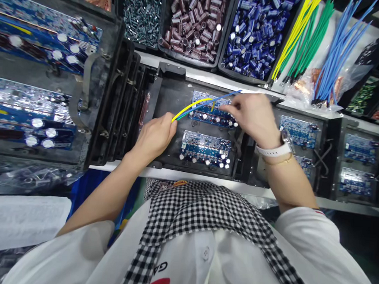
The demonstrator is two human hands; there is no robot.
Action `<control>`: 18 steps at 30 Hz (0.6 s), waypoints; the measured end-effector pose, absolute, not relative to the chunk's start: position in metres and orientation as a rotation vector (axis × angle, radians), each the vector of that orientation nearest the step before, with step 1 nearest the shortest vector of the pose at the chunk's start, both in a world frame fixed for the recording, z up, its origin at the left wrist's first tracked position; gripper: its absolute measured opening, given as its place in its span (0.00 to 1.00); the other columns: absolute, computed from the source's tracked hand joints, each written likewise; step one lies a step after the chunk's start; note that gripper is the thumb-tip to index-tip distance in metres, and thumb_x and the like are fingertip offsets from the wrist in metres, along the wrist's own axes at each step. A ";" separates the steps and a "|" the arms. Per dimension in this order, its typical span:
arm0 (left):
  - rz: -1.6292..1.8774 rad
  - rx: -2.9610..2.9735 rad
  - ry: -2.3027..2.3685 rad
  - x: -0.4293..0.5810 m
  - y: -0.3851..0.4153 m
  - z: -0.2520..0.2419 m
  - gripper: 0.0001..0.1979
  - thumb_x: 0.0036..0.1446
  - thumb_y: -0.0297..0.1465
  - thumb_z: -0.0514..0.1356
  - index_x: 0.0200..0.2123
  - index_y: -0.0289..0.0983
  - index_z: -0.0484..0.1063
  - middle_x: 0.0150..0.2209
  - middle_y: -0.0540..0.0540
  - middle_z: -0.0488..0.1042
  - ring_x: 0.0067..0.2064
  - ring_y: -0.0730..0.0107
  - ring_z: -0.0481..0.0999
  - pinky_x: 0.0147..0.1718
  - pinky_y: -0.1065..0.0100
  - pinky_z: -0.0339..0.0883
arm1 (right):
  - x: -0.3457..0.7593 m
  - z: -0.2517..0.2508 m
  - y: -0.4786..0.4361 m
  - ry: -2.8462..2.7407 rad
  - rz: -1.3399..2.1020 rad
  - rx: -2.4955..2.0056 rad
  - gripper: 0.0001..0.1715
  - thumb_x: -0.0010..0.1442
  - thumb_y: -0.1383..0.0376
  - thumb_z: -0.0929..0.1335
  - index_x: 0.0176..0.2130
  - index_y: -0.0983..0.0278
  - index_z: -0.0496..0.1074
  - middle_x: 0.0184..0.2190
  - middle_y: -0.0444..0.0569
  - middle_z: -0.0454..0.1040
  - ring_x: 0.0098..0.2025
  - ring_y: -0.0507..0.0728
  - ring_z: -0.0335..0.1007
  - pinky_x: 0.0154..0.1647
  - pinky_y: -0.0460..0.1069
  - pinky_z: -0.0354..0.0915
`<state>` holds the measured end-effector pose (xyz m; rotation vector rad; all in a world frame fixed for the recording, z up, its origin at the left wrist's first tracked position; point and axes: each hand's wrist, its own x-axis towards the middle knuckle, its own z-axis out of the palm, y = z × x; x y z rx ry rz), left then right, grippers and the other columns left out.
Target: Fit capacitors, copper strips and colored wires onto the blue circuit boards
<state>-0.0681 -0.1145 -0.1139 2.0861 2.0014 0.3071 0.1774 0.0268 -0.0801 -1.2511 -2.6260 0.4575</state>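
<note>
My left hand [155, 135] is closed around a small bunch of wires: a yellow wire [192, 105], a blue wire [223, 96] and a green one, mostly hidden. They arc rightward over the upper circuit board [199, 114]. The yellow wire's far end bends down towards this board; whether it enters a hole I cannot tell. The blue wire's tip reaches up beside my right hand [254, 118], whose fingers are pinched above the board's right end. Anything between those fingertips is too small to make out. Below lies a second circuit board [205, 148] in the same black tray [170, 88].
Bins of brown capacitors [194, 25], blue capacitors [258, 34] and small dark parts [141, 19] line the back. Green wires [311, 42] and light blue wires [340, 53] stand at back right. A stacked tray [104, 97] rises on the left; another board [357, 182] sits right.
</note>
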 end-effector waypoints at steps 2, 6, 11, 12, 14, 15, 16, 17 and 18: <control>0.257 2.093 2.016 -0.068 -0.114 -0.115 0.18 0.71 0.36 0.42 0.43 0.33 0.69 0.31 0.39 0.75 0.34 0.57 0.77 0.35 0.64 0.67 | 0.182 -0.074 0.025 -2.583 0.328 -1.287 0.21 0.66 0.49 0.66 0.42 0.63 0.75 0.36 0.54 0.75 0.42 0.64 0.71 0.44 0.60 0.64; 0.242 2.068 1.986 -0.069 -0.114 -0.115 0.20 0.71 0.37 0.42 0.44 0.32 0.69 0.35 0.35 0.75 0.39 0.51 0.78 0.40 0.57 0.70 | 0.175 -0.082 0.036 -2.728 0.220 -1.129 0.18 0.69 0.55 0.62 0.50 0.63 0.71 0.44 0.57 0.73 0.48 0.65 0.68 0.47 0.60 0.64; 0.477 2.142 1.978 -0.069 -0.120 -0.112 0.17 0.69 0.38 0.48 0.49 0.34 0.70 0.59 0.32 0.68 0.66 0.43 0.59 0.65 0.38 0.47 | 0.177 -0.097 0.048 -2.742 0.454 -1.092 0.19 0.71 0.57 0.60 0.32 0.61 0.71 0.33 0.52 0.72 0.40 0.60 0.68 0.44 0.56 0.63; 0.505 2.142 1.997 -0.069 -0.120 -0.111 0.16 0.69 0.37 0.48 0.50 0.35 0.70 0.61 0.34 0.67 0.68 0.44 0.56 0.67 0.37 0.41 | 0.180 -0.098 0.048 -2.734 0.539 -1.093 0.20 0.70 0.56 0.61 0.30 0.61 0.70 0.31 0.50 0.72 0.37 0.58 0.68 0.43 0.55 0.63; 0.515 2.121 2.026 -0.070 -0.121 -0.112 0.17 0.69 0.36 0.48 0.50 0.36 0.71 0.63 0.36 0.65 0.69 0.45 0.55 0.68 0.35 0.35 | 0.184 -0.100 0.048 -2.709 0.671 -1.121 0.20 0.70 0.57 0.62 0.27 0.61 0.68 0.28 0.48 0.71 0.33 0.56 0.66 0.40 0.53 0.61; 0.511 2.105 2.035 -0.070 -0.121 -0.112 0.17 0.69 0.36 0.48 0.50 0.35 0.71 0.63 0.36 0.65 0.69 0.45 0.54 0.68 0.35 0.35 | 0.185 -0.101 0.048 -2.691 0.714 -1.142 0.20 0.69 0.58 0.62 0.26 0.61 0.67 0.27 0.47 0.71 0.32 0.56 0.66 0.40 0.53 0.60; 0.507 2.089 2.043 -0.070 -0.121 -0.113 0.18 0.68 0.36 0.47 0.50 0.35 0.71 0.64 0.36 0.65 0.70 0.45 0.54 0.69 0.36 0.34 | 0.186 -0.102 0.048 -2.674 0.750 -1.158 0.20 0.69 0.58 0.62 0.26 0.61 0.67 0.27 0.47 0.71 0.32 0.56 0.66 0.39 0.53 0.60; 0.502 2.074 2.049 -0.071 -0.121 -0.114 0.18 0.68 0.36 0.47 0.50 0.35 0.72 0.64 0.36 0.65 0.70 0.45 0.54 0.69 0.36 0.34 | 0.186 -0.103 0.048 -2.663 0.781 -1.167 0.20 0.69 0.58 0.63 0.26 0.61 0.67 0.27 0.47 0.71 0.31 0.56 0.66 0.39 0.53 0.59; 0.499 2.063 2.056 -0.071 -0.121 -0.114 0.18 0.68 0.36 0.47 0.49 0.34 0.72 0.65 0.36 0.64 0.70 0.45 0.53 0.69 0.36 0.33 | 0.186 -0.103 0.049 -2.660 0.802 -1.171 0.20 0.69 0.59 0.63 0.26 0.61 0.67 0.27 0.47 0.72 0.31 0.56 0.66 0.39 0.53 0.59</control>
